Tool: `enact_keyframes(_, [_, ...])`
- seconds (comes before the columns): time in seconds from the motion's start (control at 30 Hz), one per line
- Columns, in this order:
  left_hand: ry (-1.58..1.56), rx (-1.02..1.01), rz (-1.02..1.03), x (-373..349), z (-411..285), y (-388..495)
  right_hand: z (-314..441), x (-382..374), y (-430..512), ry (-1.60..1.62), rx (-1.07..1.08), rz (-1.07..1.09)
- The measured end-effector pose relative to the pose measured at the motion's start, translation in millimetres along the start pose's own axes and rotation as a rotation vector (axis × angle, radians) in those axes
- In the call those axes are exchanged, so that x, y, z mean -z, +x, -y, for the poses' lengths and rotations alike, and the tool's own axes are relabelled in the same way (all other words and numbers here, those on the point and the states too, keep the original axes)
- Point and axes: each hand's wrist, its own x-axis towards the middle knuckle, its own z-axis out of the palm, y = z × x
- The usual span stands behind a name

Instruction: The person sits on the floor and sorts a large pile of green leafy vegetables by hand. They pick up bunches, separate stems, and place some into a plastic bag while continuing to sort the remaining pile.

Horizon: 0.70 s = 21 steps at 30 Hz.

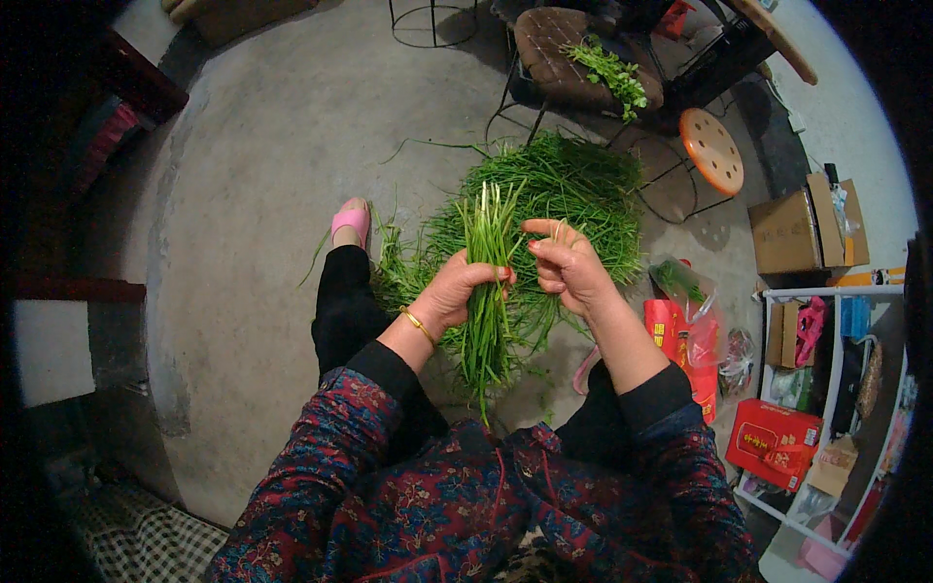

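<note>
My left hand (463, 288) is closed around a bunch of long green chives or similar stalks (490, 328), their pale ends pointing away from me and the leafy ends hanging towards my lap. Just right of the bunch is my right hand (568, 262), its index finger stretched towards the stalks and the thumb near it; whether it pinches a thin strand cannot be told. Beyond and beneath both hands, a large heap of the same greens (561, 189) lies on the concrete floor. Looser, tangled greens (397, 270) lie beside my pink slipper (352, 221).
Leafy herbs (609, 73) rest on a brown cushioned chair (543, 47) behind the heap. A round-topped stool (712, 151) stands to the right. Nearer are a red bag (660, 324), a clear plastic bag (703, 321), a cardboard box (787, 233), a red carton (774, 443) and a white shelf rack (831, 291).
</note>
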Motion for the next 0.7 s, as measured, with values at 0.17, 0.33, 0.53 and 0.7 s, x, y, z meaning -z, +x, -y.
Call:
enact_keyframes(0.17, [-0.025, 0.014, 0.072, -4, -1, -1, -11, -6, 6, -0.196, 0.036, -0.130])
enact_keyframes(0.33, [-0.142, 0.019, 0.020, -1, -5, -2, -6, 4, 6, -0.152, 0.092, -0.200])
enact_keyframes(0.53, [-0.027, -0.025, -0.003, -2, -5, -3, -1, 8, 4, -0.123, 0.142, -0.188])
enact_keyframes(0.7, [-0.015, -0.037, -0.035, -4, -6, -2, 0, 5, 2, -0.095, 0.160, -0.236])
